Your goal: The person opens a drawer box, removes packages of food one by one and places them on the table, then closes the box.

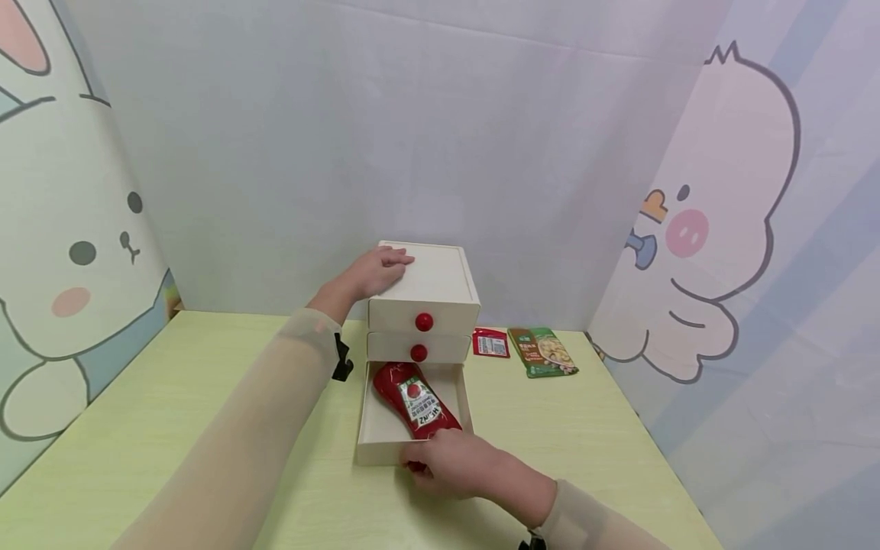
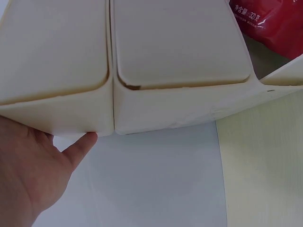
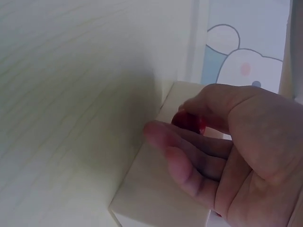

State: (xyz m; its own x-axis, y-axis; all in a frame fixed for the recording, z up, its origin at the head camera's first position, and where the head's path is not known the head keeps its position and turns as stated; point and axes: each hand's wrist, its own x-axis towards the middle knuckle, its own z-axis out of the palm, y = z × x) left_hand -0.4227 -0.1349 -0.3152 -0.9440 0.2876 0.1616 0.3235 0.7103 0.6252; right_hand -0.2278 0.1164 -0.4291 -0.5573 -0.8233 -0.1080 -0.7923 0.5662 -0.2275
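A small white drawer cabinet point(image 1: 435, 275) with red knobs stands on the table, its bottom drawer point(image 1: 376, 455) pulled out. Inside that drawer lies a red Heinz ketchup pouch point(image 1: 421, 403), slanted, its label facing up. My left hand point(image 1: 376, 273) rests on the cabinet's top at the left edge, fingers extended, while its thumb point(image 2: 81, 150) touches the side wall. Down at the drawer front, my right hand point(image 1: 455, 463) pinches the drawer's red knob point(image 3: 188, 122) between thumb and fingers. The knob is partly hidden by the fingers.
Right of the cabinet lie a red packet point(image 1: 491, 343) and a green food packet point(image 1: 543, 352) with a picture on it. The upper two drawers are closed, each with a red knob point(image 1: 424, 321). Curtains with cartoon animals surround the pale yellow-green table point(image 1: 172, 428).
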